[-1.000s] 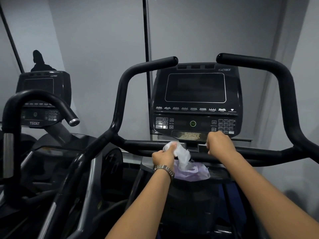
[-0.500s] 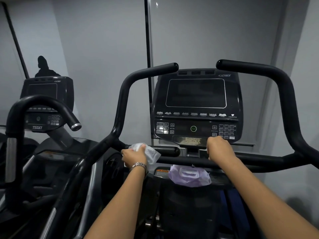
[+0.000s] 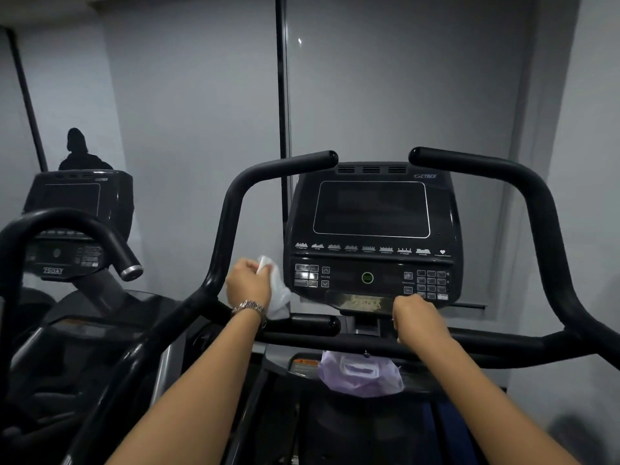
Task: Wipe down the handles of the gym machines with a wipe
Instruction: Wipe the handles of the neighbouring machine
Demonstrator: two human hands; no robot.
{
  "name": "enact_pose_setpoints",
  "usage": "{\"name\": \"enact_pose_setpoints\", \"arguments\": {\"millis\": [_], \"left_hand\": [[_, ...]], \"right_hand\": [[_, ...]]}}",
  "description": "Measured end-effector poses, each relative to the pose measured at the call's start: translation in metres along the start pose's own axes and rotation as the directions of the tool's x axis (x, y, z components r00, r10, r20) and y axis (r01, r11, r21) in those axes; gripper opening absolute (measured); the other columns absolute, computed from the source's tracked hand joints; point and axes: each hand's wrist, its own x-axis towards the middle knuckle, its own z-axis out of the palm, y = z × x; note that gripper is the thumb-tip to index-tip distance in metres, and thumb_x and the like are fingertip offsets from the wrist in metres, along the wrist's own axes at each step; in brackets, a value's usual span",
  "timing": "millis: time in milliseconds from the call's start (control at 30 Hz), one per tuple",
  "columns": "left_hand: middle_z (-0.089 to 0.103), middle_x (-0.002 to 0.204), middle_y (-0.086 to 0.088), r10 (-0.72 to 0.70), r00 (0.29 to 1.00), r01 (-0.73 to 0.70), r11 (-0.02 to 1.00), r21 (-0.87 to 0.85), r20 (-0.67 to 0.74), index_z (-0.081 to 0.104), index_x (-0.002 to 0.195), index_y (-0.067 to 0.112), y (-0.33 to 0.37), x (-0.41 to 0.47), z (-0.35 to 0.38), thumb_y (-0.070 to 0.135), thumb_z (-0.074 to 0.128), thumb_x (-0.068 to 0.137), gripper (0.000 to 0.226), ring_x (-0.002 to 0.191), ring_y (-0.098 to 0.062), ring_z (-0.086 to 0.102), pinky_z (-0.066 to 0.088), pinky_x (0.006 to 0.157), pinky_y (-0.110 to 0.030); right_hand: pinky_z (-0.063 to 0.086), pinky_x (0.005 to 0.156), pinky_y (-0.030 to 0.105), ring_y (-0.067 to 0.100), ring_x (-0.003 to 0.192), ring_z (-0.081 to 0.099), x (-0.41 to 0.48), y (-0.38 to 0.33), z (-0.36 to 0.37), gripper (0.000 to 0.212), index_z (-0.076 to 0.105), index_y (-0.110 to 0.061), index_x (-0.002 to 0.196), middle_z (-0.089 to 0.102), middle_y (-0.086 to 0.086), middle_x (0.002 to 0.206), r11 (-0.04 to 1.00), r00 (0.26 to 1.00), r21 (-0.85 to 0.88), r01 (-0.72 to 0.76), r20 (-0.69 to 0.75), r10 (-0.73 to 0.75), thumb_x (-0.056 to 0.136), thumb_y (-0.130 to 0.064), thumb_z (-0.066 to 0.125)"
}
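A black gym machine stands in front of me with a console [image 3: 370, 229] between two curved handles. My left hand [image 3: 247, 283], with a metal watch on its wrist, pinches a white wipe [image 3: 275, 290] just right of the left handle [image 3: 228, 209], where that handle bends upward. The wipe hangs down in front of the console's left edge. My right hand [image 3: 417, 318] grips the short inner grip under the console, above the horizontal crossbar [image 3: 503, 344]. The right handle [image 3: 547, 209] arches up on the far side, untouched.
A purple pack of wipes [image 3: 360, 374] lies on the shelf below the crossbar. A second machine [image 3: 67, 243] with its own console and curved handle stands to the left. A grey wall and a dark vertical pole [image 3: 281, 129] lie behind.
My left hand has carried the wipe from the pack at the centre leftward, then up along the left handle's bend. My right hand has kept its grip under the console.
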Motion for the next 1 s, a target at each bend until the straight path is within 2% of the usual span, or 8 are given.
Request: {"name": "enact_pose_setpoints", "arguments": {"millis": [133,233,300,400,500,600,833,1000], "left_hand": [[0.063,0.078,-0.002,0.148,0.989,-0.147,0.988,-0.054,0.023,0.056,0.078,0.016,0.037,0.012,0.02,0.028,0.067,0.085,0.018,0.069,-0.019,0.06,0.045,0.057,-0.024],[0.06,0.079,-0.001,0.258,0.965,-0.257,0.966,-0.034,0.046,0.054,0.08,0.016,0.059,0.017,0.031,0.028,0.067,0.086,0.019,0.07,-0.016,0.056,0.042,0.057,-0.023],[0.058,0.079,0.0,0.326,0.943,-0.325,0.945,-0.033,0.062,0.057,0.085,0.013,0.074,0.022,0.035,0.027,0.066,0.087,0.017,0.07,-0.015,0.055,0.04,0.055,-0.018],[0.059,0.08,-0.002,0.472,0.88,-0.472,0.881,-0.01,0.045,0.061,0.093,0.01,0.098,0.038,0.039,0.022,0.062,0.09,0.013,0.069,-0.012,0.054,0.037,0.052,-0.015],[0.063,0.095,-0.008,0.617,0.787,-0.616,0.787,0.013,-0.013,0.062,0.098,0.006,0.127,0.062,0.039,0.017,0.058,0.092,0.014,0.08,-0.02,0.059,0.049,0.067,-0.027],[0.062,0.108,-0.013,0.731,0.682,-0.727,0.681,0.086,-0.016,0.061,0.102,0.002,0.154,0.086,0.043,0.012,0.054,0.093,0.016,0.088,-0.026,0.061,0.05,0.076,-0.03],[0.057,0.114,-0.012,0.819,0.567,-0.813,0.537,0.224,0.094,0.063,0.105,0.002,0.182,0.124,0.072,0.001,0.048,0.093,0.019,0.084,-0.028,0.063,0.053,0.075,-0.033],[0.062,0.101,-0.01,0.849,0.51,-0.847,0.468,0.251,0.137,0.066,0.1,0.004,0.184,0.128,0.09,0.017,0.049,0.098,0.022,0.08,-0.024,0.065,0.053,0.071,-0.03]], "right_hand": [[0.048,0.068,0.031,0.029,0.091,0.064,0.004,-0.004,-0.01,0.02,0.055,-0.009,0.082,0.064,0.012,0.098,1.0,0.998,-0.024,0.004,0.062,-0.002,0.079,0.011,0.057],[0.045,0.068,0.03,0.029,0.094,0.063,0.008,-0.006,-0.015,0.038,0.034,-0.015,0.064,0.063,0.012,0.101,1.0,0.996,-0.031,0.003,0.085,0.0,0.08,0.011,0.057],[0.044,0.068,0.03,0.029,0.095,0.063,0.012,-0.007,-0.016,0.038,0.033,-0.015,0.064,0.062,0.012,0.103,0.999,0.995,-0.04,0.003,0.101,0.002,0.082,0.011,0.054],[0.044,0.069,0.03,0.028,0.097,0.063,0.016,-0.009,-0.017,0.023,0.046,-0.011,0.074,0.062,0.012,0.107,0.998,0.993,-0.069,0.009,0.116,-0.001,0.083,0.01,0.049],[0.046,0.076,0.032,0.031,0.103,0.062,0.017,-0.011,-0.016,0.021,0.055,-0.011,0.092,0.061,0.013,0.111,0.997,0.992,-0.072,0.013,0.13,-0.003,0.084,0.008,0.049],[0.048,0.082,0.034,0.031,0.105,0.06,0.017,-0.011,-0.017,0.025,0.058,-0.01,0.102,0.06,0.012,0.113,0.998,0.991,-0.065,0.002,0.132,0.006,0.085,0.006,0.05],[0.05,0.085,0.032,0.029,0.105,0.061,0.017,-0.01,-0.023,0.023,0.055,-0.013,0.095,0.061,0.012,0.115,0.998,0.98,-0.065,0.006,0.196,0.007,0.081,0.004,0.062],[0.05,0.086,0.033,0.03,0.107,0.06,0.021,-0.013,-0.026,0.02,0.05,-0.011,0.08,0.059,0.014,0.117,0.994,0.976,-0.107,0.023,0.216,0.001,0.08,0.005,0.063]]}}
